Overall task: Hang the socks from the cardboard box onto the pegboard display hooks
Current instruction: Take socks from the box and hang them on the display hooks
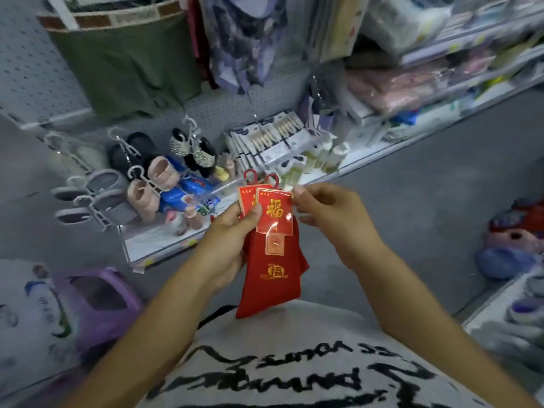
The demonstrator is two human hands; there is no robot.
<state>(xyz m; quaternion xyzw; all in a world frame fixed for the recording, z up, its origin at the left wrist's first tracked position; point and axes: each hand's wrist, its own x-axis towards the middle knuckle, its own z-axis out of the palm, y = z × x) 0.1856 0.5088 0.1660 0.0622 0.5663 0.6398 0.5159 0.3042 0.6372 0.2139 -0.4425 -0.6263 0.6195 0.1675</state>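
Held up in the near middle, just in front of the chest: the red socks (272, 278), at least two pairs stacked, toes hanging down. Gripped them with the left hand (232, 231), fingers curled behind and thumb laid across the left edge of the front card (275, 212), likely to keep the stack fanned so each pair could be told apart. Pinched the top right corner of that card with the right hand (326, 210), thumb and forefinger closed on it, other fingers loosely curled below. Looked very much like peeling the front pair off the one behind.

Kept the red plastic hangers (250, 175) uppermost and pointing to the far side, presumably so as to slide straight onto a peg.

Spotted the pegboard (26, 69) at far left and running across the back, with a wire hook (256, 113) jutting out beyond the hands, well apart from the socks. Noted slippers (159, 178) on white hangers to the left, above a low shelf (164, 245) of packets. Found no cardboard box in view.

Judged the step as separating one pair before hanging, with nothing from this stack on a hook yet. Would call next for lifting a hanger loop up and over a hook tip. Risked dropping the rear pair if the left thumb slipped during the peel.
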